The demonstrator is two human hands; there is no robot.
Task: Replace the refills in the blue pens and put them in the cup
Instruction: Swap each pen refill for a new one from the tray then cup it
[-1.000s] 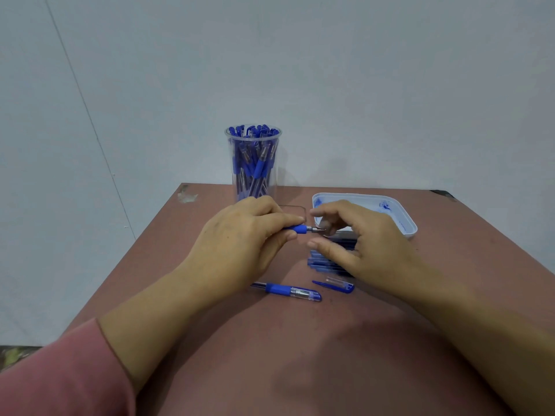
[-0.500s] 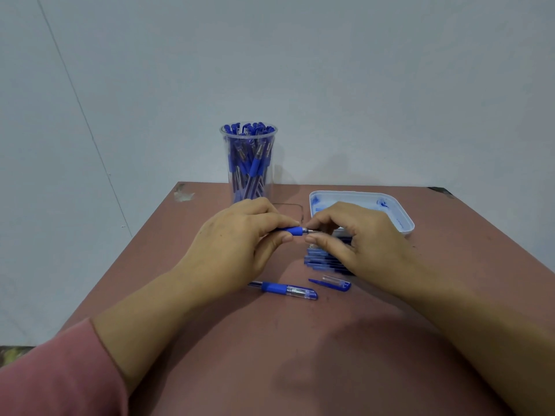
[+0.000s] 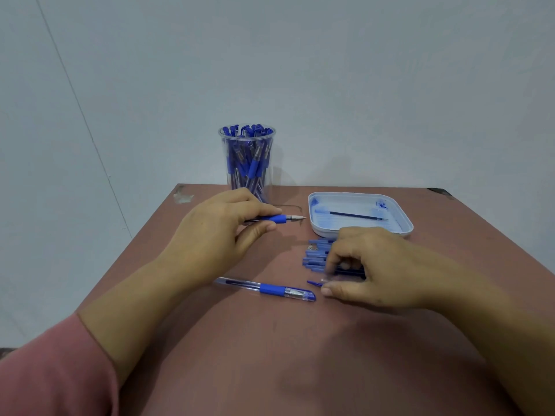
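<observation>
The left hand [image 3: 222, 232] is gripping an uncapped pen [image 3: 280, 218] by its blue grip between thumb and curled fingers, holding it level above the surface [image 3: 300, 355] with the metal tip pointing right toward the white tray [image 3: 402, 220], where a single refill [image 3: 354, 215] is lying. The right hand [image 3: 375, 271] is hovering low, fingers bent over a loose blue cap [image 3: 313, 283] and the pile of refills [image 3: 315, 253] beside the tray; blur is hiding whether it is gripping anything. A capped pen [image 3: 270, 289] is lying near the cap, and the clear cup [image 3: 247, 163] is standing at the far edge, packed with blue pens.
</observation>
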